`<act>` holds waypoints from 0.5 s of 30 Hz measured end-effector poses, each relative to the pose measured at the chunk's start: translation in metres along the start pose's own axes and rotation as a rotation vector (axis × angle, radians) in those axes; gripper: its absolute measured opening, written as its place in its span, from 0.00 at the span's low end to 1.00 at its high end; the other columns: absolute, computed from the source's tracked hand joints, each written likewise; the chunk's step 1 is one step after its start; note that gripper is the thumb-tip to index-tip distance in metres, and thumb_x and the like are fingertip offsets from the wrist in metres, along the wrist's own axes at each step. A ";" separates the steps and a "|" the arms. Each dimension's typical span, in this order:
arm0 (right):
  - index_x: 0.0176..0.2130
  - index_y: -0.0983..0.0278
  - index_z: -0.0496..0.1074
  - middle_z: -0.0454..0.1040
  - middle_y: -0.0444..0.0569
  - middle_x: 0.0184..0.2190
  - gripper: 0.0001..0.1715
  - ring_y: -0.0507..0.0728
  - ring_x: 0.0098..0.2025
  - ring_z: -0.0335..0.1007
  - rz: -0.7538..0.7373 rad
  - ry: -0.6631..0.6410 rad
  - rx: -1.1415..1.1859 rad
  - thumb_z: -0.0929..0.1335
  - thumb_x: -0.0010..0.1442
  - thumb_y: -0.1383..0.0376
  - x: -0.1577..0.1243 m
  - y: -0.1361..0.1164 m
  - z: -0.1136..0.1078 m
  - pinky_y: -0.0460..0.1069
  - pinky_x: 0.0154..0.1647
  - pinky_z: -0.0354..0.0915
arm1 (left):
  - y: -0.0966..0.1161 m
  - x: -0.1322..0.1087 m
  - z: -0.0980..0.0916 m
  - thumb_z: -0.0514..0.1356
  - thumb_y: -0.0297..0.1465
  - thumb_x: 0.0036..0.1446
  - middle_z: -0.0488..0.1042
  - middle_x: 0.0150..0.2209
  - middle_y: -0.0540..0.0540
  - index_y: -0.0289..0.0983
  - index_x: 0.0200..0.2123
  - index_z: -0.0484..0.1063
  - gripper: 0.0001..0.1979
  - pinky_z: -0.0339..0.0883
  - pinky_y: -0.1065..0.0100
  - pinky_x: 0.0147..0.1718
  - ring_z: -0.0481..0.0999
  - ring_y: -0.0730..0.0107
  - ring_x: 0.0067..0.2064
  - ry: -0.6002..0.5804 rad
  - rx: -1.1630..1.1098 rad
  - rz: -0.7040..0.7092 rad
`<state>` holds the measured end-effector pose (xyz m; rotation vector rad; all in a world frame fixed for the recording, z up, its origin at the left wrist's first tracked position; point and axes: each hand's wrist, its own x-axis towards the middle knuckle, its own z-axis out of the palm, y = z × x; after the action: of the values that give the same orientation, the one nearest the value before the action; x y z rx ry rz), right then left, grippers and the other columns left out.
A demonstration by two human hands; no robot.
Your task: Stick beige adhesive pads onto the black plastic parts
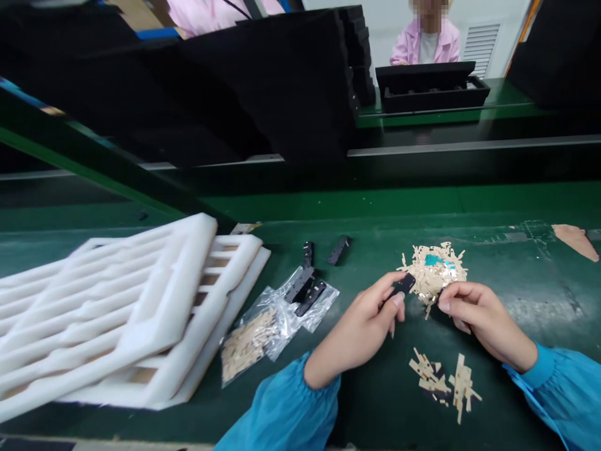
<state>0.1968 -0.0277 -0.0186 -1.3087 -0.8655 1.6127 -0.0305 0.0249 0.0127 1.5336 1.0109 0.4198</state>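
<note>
My left hand (375, 316) grips a small black rectangular block (402, 285) between thumb and fingers, tilted over the green table. Just right of it, my right hand (472, 305) has its thumb and index finger pinched together at the near edge of a heap of small cream-coloured flat pieces (434, 285). Whatever is in that pinch is too small to make out. Bits of teal and shiny material lie on the heap. Closer to me are two small groups of similar cream pieces (462, 385). Several more black blocks (307, 291) lie left of my left hand, some on clear plastic.
Stacked white foam trays (107, 313) fill the left side. A clear bag of cream pieces (248, 344) lies beside them. Tall black stacks (291, 81) stand behind. Across the table a person in pink (446, 41) sits behind an open black case (432, 91).
</note>
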 end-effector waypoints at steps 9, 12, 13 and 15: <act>0.30 0.66 0.78 0.67 0.43 0.20 0.16 0.49 0.20 0.51 -0.041 0.028 -0.002 0.78 0.53 0.56 0.002 0.002 0.003 0.45 0.21 0.45 | -0.008 0.006 0.030 0.56 0.36 0.68 0.72 0.34 0.50 0.41 0.71 0.48 0.32 0.62 0.75 0.22 0.72 0.78 0.23 -0.134 -0.458 -0.018; 0.31 0.65 0.78 0.68 0.43 0.20 0.13 0.49 0.20 0.53 -0.055 0.034 -0.005 0.77 0.56 0.58 0.002 0.004 0.001 0.45 0.21 0.47 | -0.007 0.004 0.036 0.57 0.36 0.68 0.71 0.33 0.51 0.41 0.67 0.54 0.28 0.64 0.76 0.22 0.74 0.78 0.23 -0.132 -0.493 -0.041; 0.31 0.65 0.78 0.68 0.42 0.20 0.13 0.48 0.19 0.53 -0.058 0.038 0.001 0.77 0.56 0.58 0.002 0.005 0.000 0.45 0.21 0.47 | -0.008 0.004 0.037 0.58 0.36 0.67 0.72 0.33 0.51 0.41 0.66 0.54 0.27 0.65 0.76 0.22 0.74 0.77 0.23 -0.128 -0.505 -0.052; 0.31 0.65 0.78 0.68 0.42 0.19 0.12 0.48 0.19 0.53 -0.059 0.045 0.010 0.77 0.56 0.59 0.002 0.007 -0.001 0.45 0.20 0.47 | -0.010 0.003 0.039 0.58 0.36 0.67 0.73 0.34 0.50 0.41 0.64 0.53 0.26 0.67 0.75 0.22 0.76 0.74 0.24 -0.121 -0.522 -0.074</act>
<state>0.1959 -0.0290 -0.0258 -1.2966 -0.8598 1.5345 -0.0032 0.0027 -0.0073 1.0367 0.7825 0.4873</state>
